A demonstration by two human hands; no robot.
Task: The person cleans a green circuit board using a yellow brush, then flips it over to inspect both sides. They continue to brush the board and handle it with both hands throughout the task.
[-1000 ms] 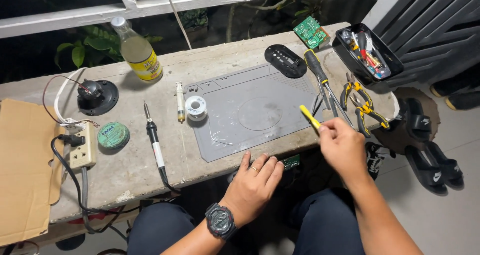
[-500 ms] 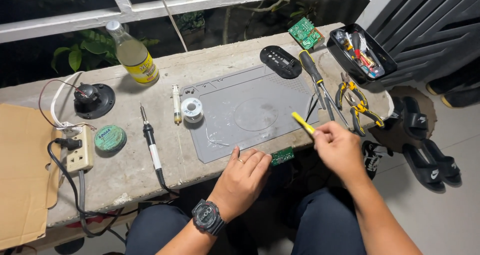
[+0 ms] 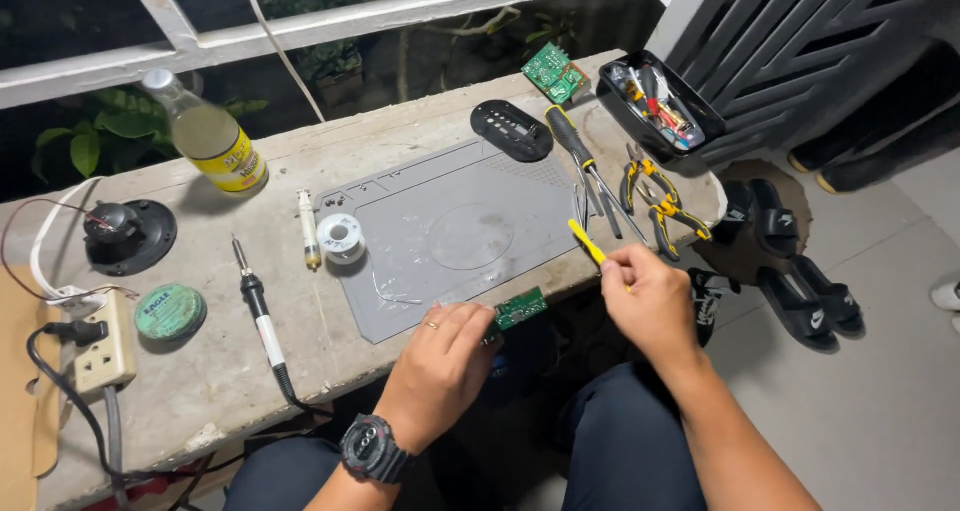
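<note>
Grey rectangular silicone work mat on concrete ledge, unchanged. Left hand w/ wristwatch now at mat's front edge, fingers curled, pinching small green circuit board, hidden 1 s ago. Right hand shifted slightly, pinching yellow-handled tool, tip over mat's right edge.

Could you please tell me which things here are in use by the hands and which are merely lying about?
In use: small green circuit board in left hand; yellow-handled tool in right hand.
Lying about: soldering iron, solder spool, bottle, pliers.
</note>
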